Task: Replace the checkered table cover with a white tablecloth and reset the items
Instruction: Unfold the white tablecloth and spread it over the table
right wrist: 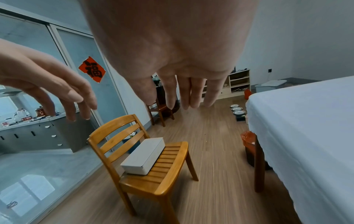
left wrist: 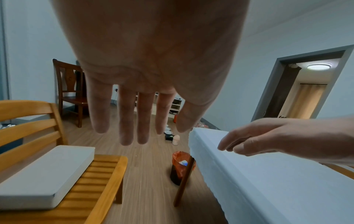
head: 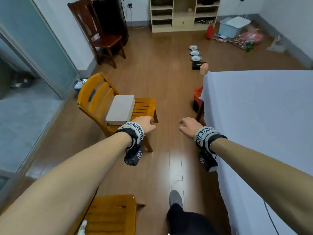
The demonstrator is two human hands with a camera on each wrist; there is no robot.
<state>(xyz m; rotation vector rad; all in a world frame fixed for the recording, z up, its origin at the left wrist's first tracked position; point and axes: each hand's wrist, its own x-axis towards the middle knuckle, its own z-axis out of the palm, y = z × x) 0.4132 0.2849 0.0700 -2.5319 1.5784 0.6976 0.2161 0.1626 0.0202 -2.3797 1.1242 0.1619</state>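
A white tablecloth [head: 259,107] covers the table on my right and hangs down its near side. Three patterned plates [head: 194,53] lie in a row on the wooden floor beyond the table's far corner, with a dark box [head: 197,65] and a beige vase-like piece [head: 203,68] beside them. My left hand [head: 144,123] hangs open in the air over the near edge of a yellow chair [head: 101,102]. My right hand [head: 188,127] is open too, just left of the table's edge. Both hands hold nothing, with fingers straight in the wrist views [left wrist: 132,121] [right wrist: 182,97].
A white flat box [head: 121,109] lies on the yellow chair's seat. An orange-lined bin [head: 197,97] stands by the table leg. A dark wooden chair [head: 100,31] is at the back left, shelves [head: 183,14] against the far wall, a second yellow chair [head: 110,216] near my feet.
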